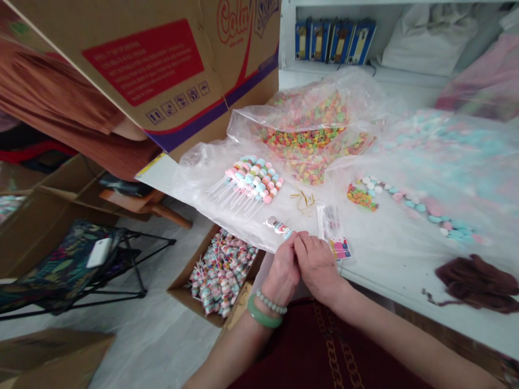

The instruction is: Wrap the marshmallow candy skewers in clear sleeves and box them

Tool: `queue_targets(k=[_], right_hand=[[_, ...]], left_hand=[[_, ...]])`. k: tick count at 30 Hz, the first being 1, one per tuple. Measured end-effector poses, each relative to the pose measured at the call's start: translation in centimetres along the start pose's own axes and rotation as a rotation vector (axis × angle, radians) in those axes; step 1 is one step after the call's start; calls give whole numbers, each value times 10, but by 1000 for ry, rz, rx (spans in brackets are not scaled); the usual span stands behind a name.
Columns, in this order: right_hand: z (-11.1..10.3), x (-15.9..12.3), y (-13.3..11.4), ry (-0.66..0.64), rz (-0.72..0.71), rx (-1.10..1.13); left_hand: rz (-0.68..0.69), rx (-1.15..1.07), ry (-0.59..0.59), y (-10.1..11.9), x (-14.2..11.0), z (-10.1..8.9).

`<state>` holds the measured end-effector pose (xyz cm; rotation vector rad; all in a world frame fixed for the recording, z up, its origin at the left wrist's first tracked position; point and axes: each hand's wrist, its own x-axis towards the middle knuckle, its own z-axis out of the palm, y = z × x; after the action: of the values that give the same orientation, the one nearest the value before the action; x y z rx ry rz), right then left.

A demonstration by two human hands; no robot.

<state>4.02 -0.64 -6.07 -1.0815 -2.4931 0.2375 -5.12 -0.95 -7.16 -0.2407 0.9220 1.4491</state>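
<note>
A wrapped candy stick [278,226] in a shiny printed wrapper points away from me over the table's front edge. My left hand [287,262] and my right hand [317,263] are closed side by side around its near end, fingertips touching. My fingers hide that end. Just beyond lie several gold twist ties [304,200] and a stack of flat printed wrappers [333,232]. Left of these, marshmallow skewers [255,178] rest in a pile, their white sticks towards me.
Behind is a clear bag of colourful ring candies [304,138]; loose rings [362,197] and marshmallows [421,207] lie right. A brown cloth [478,282] is at far right. Below the edge stands a box of wrapped candies [223,273]. A big carton [182,65] rises left, beside another person's sleeve [68,102].
</note>
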Motion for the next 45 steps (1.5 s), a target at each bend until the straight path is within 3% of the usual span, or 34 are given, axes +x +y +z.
queue_targets(k=[3, 5, 7, 11, 13, 15, 17, 19, 21, 22, 25, 27, 30, 33, 37, 41, 45], right_hand=[[6, 14, 5, -83, 297, 468], [12, 20, 10, -199, 540, 867], [17, 23, 12, -333, 670, 1109], [17, 20, 12, -458, 694, 1201], [13, 18, 12, -362, 685, 1061], [10, 21, 9, -185, 642, 888], [10, 27, 2, -105, 609, 940], [16, 33, -9, -168, 633, 1191], [25, 36, -19, -174, 708, 1345], [29, 37, -22, -134, 739, 1353], [34, 38, -14, -96, 699, 1247], [32, 42, 5, -114, 592, 1023], [29, 55, 44, -18, 374, 394], [34, 69, 71, -91, 204, 22], [41, 76, 82, -163, 132, 4], [31, 68, 85, -225, 49, 81], [22, 70, 89, -111, 125, 232]], left_hand=[[-85, -18, -57, 2, -2, -1], [-106, 15, -115, 6, -4, -7], [-85, 81, -191, 10, -6, -16], [37, 288, -253, 19, -14, -32], [192, 401, -193, 25, -18, -39], [299, 486, -133, 32, -23, -46], [222, 523, -165, 35, -27, -52], [21, 516, -236, 34, -29, -57], [-72, 517, -192, 32, -29, -61], [-35, 536, -118, 30, -29, -62], [255, 625, 132, 31, -26, -67], [390, 640, 215, 37, -24, -68], [375, 556, 238, 49, -20, -68], [309, 476, 206, 59, -17, -62], [270, 404, 155, 64, -15, -54], [248, 366, 153, 67, -14, -56], [233, 351, 144, 69, -12, -58]])
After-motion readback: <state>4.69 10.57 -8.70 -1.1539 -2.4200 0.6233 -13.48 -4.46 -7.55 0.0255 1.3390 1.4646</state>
